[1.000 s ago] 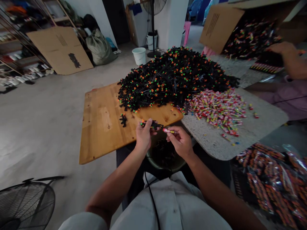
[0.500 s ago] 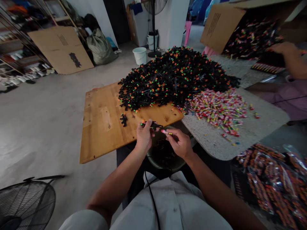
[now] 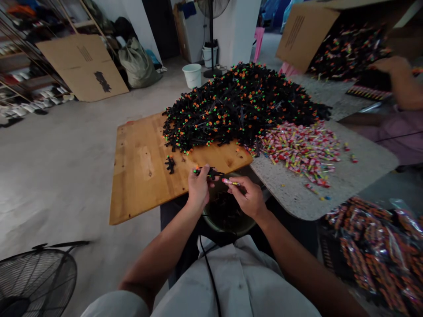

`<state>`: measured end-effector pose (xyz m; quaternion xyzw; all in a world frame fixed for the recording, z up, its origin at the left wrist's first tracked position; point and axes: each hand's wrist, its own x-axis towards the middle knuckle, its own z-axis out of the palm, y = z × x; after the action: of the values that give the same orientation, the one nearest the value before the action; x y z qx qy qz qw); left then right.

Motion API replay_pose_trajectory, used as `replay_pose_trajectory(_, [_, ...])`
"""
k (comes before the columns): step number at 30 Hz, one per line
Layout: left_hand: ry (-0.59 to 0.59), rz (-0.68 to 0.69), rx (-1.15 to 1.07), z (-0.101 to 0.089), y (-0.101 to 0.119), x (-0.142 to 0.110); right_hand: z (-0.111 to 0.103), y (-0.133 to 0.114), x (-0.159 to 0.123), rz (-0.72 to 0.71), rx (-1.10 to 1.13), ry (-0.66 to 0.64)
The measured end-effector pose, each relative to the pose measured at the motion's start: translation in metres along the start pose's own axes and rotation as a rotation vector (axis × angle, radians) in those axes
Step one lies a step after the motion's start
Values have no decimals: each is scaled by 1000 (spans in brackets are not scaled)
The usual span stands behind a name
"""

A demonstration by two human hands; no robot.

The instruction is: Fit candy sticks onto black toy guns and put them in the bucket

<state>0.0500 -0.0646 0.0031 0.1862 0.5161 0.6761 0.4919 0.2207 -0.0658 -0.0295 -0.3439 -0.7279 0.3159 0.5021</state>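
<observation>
My left hand (image 3: 199,187) is closed on a small black toy gun (image 3: 213,173) with orange and green bits at its left end. Between the fingertips of my right hand (image 3: 248,196) is a small candy tube (image 3: 230,182) in a pink, white and yellow wrapper. Its red end sits close to the toy gun's right end; I cannot tell whether they touch. Another black toy gun (image 3: 170,164) lies on the wooden board (image 3: 139,180), left of my hands. Beyond them rises a big pile of toy guns (image 3: 238,105). Candy tubes (image 3: 300,149) are heaped to the right.
A round tub (image 3: 228,211) is below my hands. The speckled tabletop (image 3: 291,198) adjoins the board. Plastic-bagged goods (image 3: 376,251) lie at lower right, a fan (image 3: 33,281) at lower left. Across the table, a co-worker's hand (image 3: 390,66) reaches near an open carton (image 3: 307,39).
Both hands keep nearly the same pose, holding the toy gun and the candy tube end to end. The view has shifted very slightly.
</observation>
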Motion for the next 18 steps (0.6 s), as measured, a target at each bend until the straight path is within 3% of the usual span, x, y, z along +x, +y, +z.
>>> replay_pose_trajectory(7, [27,36,1,2,3,-2,5,-10,-2,95,64,31])
replay_pose_trajectory(13, [42,113,54,6,11,-6,11,-14,-8,-43,-95,119])
replay_pose_trajectory(18, [16,46,78,5,14,-2,22,-21,-8,208,175,160])
